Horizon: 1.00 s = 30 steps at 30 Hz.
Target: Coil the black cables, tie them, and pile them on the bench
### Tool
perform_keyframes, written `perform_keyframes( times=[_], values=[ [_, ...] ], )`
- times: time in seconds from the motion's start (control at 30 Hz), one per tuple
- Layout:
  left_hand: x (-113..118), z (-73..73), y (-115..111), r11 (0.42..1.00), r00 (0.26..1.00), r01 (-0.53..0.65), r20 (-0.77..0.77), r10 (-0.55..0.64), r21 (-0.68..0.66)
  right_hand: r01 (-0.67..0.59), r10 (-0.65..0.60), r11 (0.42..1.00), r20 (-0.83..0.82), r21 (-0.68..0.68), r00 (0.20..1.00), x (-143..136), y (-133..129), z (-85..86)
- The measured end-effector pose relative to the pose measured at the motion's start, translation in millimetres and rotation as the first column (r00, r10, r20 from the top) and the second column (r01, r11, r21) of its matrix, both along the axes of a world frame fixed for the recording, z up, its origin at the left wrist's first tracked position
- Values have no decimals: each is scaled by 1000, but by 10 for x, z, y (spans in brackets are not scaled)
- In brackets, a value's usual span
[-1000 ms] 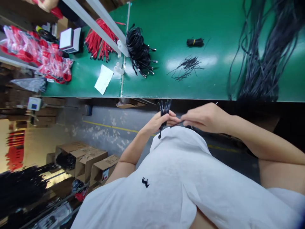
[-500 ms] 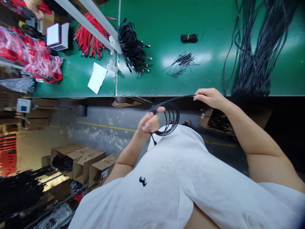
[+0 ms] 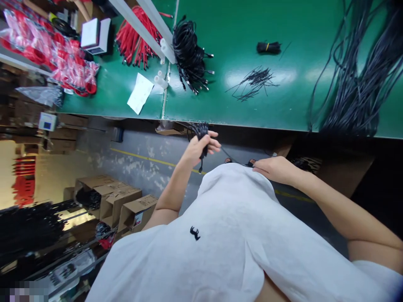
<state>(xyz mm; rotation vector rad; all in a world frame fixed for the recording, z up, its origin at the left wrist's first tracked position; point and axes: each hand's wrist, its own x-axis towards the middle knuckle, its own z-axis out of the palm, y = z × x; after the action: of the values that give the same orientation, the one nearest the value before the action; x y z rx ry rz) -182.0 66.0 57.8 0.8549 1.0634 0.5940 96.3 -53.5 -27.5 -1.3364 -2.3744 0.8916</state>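
My left hand [image 3: 201, 149] is closed on a coiled black cable [image 3: 203, 136] in front of the table's edge, a short connector end dangling below it. From the coil a single length of cable slants down to my right hand [image 3: 270, 168], whose fingers pinch it in front of the white shirt. On the green table [image 3: 226, 25] beyond lie a heap of loose black ties [image 3: 256, 80], a black bundle with a yellow band [image 3: 268, 48] and a pile of black cables with metal plugs [image 3: 190, 50].
Long black cables [image 3: 359, 88] spread over the table's right part. Red cables [image 3: 138, 35], a paper sheet [image 3: 140, 93], white posts [image 3: 157, 25] and bagged red cables [image 3: 63, 58] are at the left. Open cardboard boxes [image 3: 135, 212] stand on the floor. Another person's arm shows at top left.
My left hand has gathered the hanging loops into a compact coil and moved slightly up. My right hand has moved down toward the shirt. The view has shifted a little.
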Motion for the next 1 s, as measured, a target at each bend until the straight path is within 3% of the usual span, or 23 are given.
perform_keyframes(
  times=[0.07,0.13,0.27,0.33,0.37,0.47,0.53,0.63,0.73,0.8,0.87,0.93,1.0],
  values=[
    [122,-144,-102,987,988,153,-19,-154,-54,-100,102,992,-22,80,995,-184,160,356],
    [221,-234,-216,947,953,304,21,-303,-106,-128,123,983,49,134,991,-303,370,600],
    [281,-262,-324,853,871,489,145,-469,-181,-163,129,973,203,163,971,-337,708,750],
    [258,-237,-305,852,875,477,215,-435,-215,-110,74,970,168,216,983,-295,727,748],
    [240,-218,-287,862,884,450,252,-393,-235,-25,-7,966,121,256,993,-272,688,740],
    [186,-141,-243,890,909,344,345,-235,-300,351,-335,893,-102,282,937,-246,433,658],
    [163,-80,-244,890,915,300,368,-167,-342,468,-431,872,-226,146,874,-292,266,509],
    [147,-8,-286,834,904,343,392,-169,-433,433,-473,881,-371,-190,799,-477,227,172],
    [108,23,-324,773,869,435,440,-226,-461,229,-538,816,-551,-531,638,-742,405,-94],
    [47,28,-321,786,866,438,438,-240,-435,19,-619,712,-614,-702,490,-908,513,-143],
    [-37,20,-302,819,885,401,404,-231,-410,-142,-725,603,-613,-785,314,-1044,548,-108],
    [-121,-7,-285,847,908,350,366,-202,-400,-240,-798,548,-587,-802,139,-1145,518,-48],
    [-187,-50,-284,876,925,296,343,-163,-382,-275,-843,508,-537,-816,37,-1222,463,-8]
  ],
)
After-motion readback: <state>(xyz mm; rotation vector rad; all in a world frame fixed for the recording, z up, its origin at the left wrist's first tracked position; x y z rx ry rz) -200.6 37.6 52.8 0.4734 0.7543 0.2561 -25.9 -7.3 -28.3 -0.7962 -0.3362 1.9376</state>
